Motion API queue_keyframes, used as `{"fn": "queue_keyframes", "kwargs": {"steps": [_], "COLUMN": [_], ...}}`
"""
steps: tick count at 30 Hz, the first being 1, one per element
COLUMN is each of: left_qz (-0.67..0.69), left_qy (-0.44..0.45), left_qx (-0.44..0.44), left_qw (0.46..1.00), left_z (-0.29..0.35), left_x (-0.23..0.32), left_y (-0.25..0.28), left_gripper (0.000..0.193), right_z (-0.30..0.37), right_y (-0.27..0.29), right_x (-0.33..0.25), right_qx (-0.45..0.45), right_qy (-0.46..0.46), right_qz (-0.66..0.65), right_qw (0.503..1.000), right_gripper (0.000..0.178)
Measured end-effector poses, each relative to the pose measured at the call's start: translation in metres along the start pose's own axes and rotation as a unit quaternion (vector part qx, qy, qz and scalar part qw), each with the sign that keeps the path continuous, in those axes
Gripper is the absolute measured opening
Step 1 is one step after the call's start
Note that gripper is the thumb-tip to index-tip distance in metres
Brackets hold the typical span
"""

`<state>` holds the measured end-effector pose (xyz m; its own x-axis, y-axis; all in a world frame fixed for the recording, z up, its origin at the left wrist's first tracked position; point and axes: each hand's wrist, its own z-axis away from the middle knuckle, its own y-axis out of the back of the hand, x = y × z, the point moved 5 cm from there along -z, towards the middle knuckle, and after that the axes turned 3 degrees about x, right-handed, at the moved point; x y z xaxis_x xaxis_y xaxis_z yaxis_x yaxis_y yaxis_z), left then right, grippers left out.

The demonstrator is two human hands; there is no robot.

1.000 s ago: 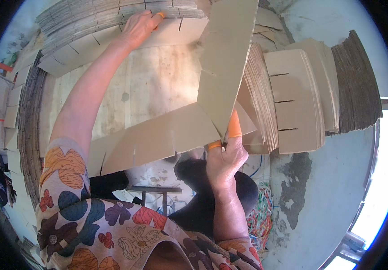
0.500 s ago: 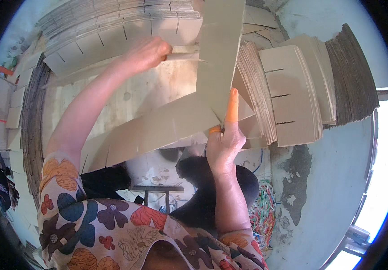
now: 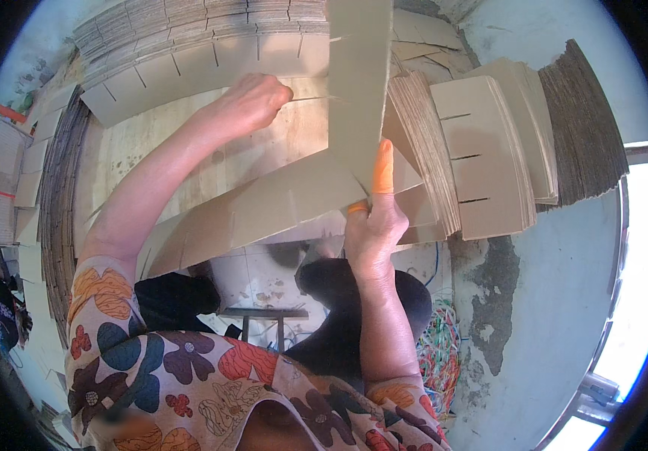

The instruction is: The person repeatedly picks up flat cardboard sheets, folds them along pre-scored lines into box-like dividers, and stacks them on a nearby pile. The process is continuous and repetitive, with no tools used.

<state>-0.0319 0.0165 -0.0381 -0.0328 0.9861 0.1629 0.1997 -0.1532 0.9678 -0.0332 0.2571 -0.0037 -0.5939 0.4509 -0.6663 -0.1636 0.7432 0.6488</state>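
Note:
My right hand (image 3: 376, 233) is closed round the near end of an upright-looking cardboard strip (image 3: 358, 75), with orange covers on two fingers. Where it grips, a second, slotted cardboard strip (image 3: 256, 199) crosses and slants down to the left. My left hand (image 3: 256, 104) is a closed fist over the wooden board, left of the tall strip. From that fist a thin cardboard edge runs right to the tall strip; it looks like another strip seen edge-on. Its fingertips are hidden.
Stacked slotted cardboard strips (image 3: 211, 60) line the far side; more stacks (image 3: 489, 161) lean at the right. Another cardboard pile (image 3: 60, 195) stands at the left. Below are a small stool (image 3: 264, 313) and tangled coloured straps (image 3: 438, 353). A pale wall (image 3: 549, 301) bounds the right.
My left hand has moved slightly down, and the strip in it now shows only as a thin edge. The tall strip has shifted a little left. My right hand keeps its grip.

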Motion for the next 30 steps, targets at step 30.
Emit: {"fn": "queue_keyframes", "kwargs": {"steps": [30], "left_qz": [0.342], "left_qy": [0.068], "left_qx": [-0.116], "left_qw": [0.93], "left_z": [0.012], "left_x": [0.005], "left_y": [0.051], "left_gripper": [0.039], "right_z": [0.009], "right_y": [-0.025], "right_x": [0.012], "right_qx": [-0.085], "right_qy": [0.025], "right_qz": [0.101], "right_qw": [0.991], "right_gripper": [0.087]}}
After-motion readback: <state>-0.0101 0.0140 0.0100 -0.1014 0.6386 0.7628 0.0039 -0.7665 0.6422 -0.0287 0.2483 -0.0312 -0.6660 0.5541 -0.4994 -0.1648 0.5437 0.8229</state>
